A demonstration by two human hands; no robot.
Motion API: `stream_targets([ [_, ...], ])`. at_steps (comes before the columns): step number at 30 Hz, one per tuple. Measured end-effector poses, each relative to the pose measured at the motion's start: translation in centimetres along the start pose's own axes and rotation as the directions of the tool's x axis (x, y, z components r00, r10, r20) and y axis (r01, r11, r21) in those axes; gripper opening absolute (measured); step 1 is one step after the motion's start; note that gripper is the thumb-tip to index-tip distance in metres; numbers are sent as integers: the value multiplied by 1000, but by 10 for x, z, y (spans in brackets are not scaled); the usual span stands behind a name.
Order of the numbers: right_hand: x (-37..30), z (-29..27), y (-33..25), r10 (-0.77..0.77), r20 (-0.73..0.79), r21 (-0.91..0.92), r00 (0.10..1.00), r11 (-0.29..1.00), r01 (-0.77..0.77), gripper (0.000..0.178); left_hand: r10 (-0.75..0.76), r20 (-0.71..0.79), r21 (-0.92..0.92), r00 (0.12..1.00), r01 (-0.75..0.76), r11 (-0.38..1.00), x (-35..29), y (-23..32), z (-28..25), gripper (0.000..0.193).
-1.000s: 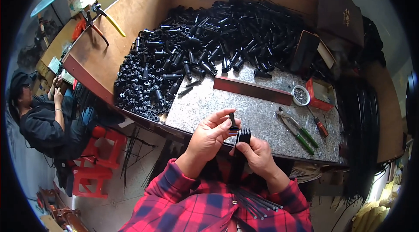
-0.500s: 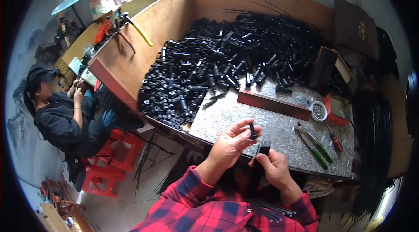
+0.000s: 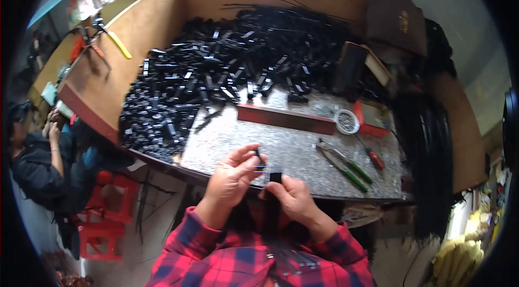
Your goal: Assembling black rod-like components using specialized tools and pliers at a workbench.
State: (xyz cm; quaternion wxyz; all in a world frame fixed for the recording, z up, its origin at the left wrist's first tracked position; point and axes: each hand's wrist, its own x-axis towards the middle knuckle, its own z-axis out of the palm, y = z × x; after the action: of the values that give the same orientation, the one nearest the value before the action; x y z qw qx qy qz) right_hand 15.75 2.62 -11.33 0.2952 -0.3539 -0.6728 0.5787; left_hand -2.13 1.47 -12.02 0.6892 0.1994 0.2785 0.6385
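Observation:
Just above the near edge of the speckled stone worktop (image 3: 227,146), my left hand (image 3: 230,179) pinches a small black part (image 3: 259,158) between thumb and fingers. Close to its right, my right hand (image 3: 296,199) grips a flat black strip-like piece (image 3: 275,177), thumb on top. The two black pieces are near each other; blur hides whether they touch. Several thin dark rods (image 3: 297,268) lie across my lap against the red checked shirt.
A large pile of black parts (image 3: 216,71) fills the wooden-walled bench. On the worktop are a red-brown bar (image 3: 286,119), a white cup of small pieces (image 3: 346,122), green-handled pliers (image 3: 346,168) and a screwdriver (image 3: 374,159). A person (image 3: 40,152) sits left, near red stools (image 3: 102,233).
The whole view has swung to the right, so the bench and hands sit further left in the picture. Both hands keep hold of their black pieces in nearly the same pose.

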Motion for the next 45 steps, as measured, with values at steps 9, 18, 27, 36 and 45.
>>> stream_targets([
  [9, -6, -6, 1, -17, -19, -23, 1000, 1000, 16, 23, -34, 44, -15, 998, 35, 999, 2, -8, -1, 35],
  [18, -2, -3, 3, -57, -23, 67, 998, 996, 58, 24, -42, 58, -2, 997, 42, 999, 5, -2, 0, 32],
  [27, -1, -2, 7, -25, 21, 69, 999, 997, 23, 24, -25, 45, -10, 999, 26, 1000, 1, -3, 1, 32],
  [36, -1, -2, 1, 9, 40, 44, 999, 999, -11, 23, -20, 41, -10, 999, 20, 1000, 1, -3, 3, 31],
  [45, 0, -1, -2, -6, 44, 38, 999, 999, 4, 23, -20, -11, 1, 1000, 20, 1000, 4, -1, 4, 30],
])
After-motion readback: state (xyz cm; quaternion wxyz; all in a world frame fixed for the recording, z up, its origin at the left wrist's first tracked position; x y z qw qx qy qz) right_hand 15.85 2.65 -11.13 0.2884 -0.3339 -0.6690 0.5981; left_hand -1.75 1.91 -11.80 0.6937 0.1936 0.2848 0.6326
